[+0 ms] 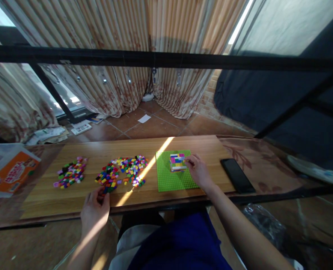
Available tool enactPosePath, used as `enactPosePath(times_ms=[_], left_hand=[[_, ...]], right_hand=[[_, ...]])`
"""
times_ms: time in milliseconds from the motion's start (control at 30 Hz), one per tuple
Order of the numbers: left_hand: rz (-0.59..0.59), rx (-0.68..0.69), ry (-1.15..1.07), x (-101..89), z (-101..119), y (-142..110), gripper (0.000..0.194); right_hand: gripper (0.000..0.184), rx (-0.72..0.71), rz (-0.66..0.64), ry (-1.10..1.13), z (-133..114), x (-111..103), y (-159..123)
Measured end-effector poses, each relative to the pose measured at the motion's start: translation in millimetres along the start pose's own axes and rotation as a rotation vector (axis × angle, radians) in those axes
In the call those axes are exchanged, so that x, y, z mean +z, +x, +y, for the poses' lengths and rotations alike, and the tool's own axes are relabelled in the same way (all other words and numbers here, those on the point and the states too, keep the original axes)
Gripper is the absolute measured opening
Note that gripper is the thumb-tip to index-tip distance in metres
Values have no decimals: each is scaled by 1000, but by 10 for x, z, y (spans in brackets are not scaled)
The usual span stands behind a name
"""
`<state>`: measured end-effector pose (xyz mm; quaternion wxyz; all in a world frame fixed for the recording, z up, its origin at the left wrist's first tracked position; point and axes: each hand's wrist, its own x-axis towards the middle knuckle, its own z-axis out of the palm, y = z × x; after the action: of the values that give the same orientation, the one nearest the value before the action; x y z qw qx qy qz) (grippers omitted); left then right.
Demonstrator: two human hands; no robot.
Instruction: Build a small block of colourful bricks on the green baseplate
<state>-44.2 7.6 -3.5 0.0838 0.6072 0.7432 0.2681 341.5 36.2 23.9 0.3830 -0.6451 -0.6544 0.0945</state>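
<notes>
A small block built of multicoloured toy bricks [177,160] stands on a green studded baseplate [166,183]. At its right side is my right hand [198,172], thumb and finger pinched together by the top edge; whatever is between them is too small to make out. My left hand [95,206] rests at the table's front edge with curled fingers, touching the near end of a loose brick pile [108,176]. What those fingers hold, if anything, is hidden. Another spread of bricks [134,165] joins that pile on the right.
A separate brick pile [72,172] lies on the left of the wooden table [152,200]. A black phone [237,175] lies at the right end. A clear plastic box with an orange label [12,172] stands far left. A black metal bar [166,60] crosses beyond the table.
</notes>
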Motion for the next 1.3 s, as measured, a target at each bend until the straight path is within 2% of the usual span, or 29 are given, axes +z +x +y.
enactPosePath(times_ms=[267,400,667,733,833,967,1300], left_hand=[[-9,-18,36,15,-7,-9,32],[2,-5,33,17,-16,-9,31],[11,-10,45,31,-22,-15,32],[14,-7,42,32,-18,-15,32],[12,-8,44,37,-23,-13,32],[9,-3,40,41,-34,-14,32],[8,-31,28,42,-26,-26,33]], right_hand=[[16,21,-4,55,-34,67,16],[15,70,41,150,12,112,12],[21,160,46,324,102,153,-28],[20,223,81,398,98,181,-28],[19,393,131,582,58,209,-4],[22,571,78,813,-14,180,49],[33,833,-17,935,-11,123,145]])
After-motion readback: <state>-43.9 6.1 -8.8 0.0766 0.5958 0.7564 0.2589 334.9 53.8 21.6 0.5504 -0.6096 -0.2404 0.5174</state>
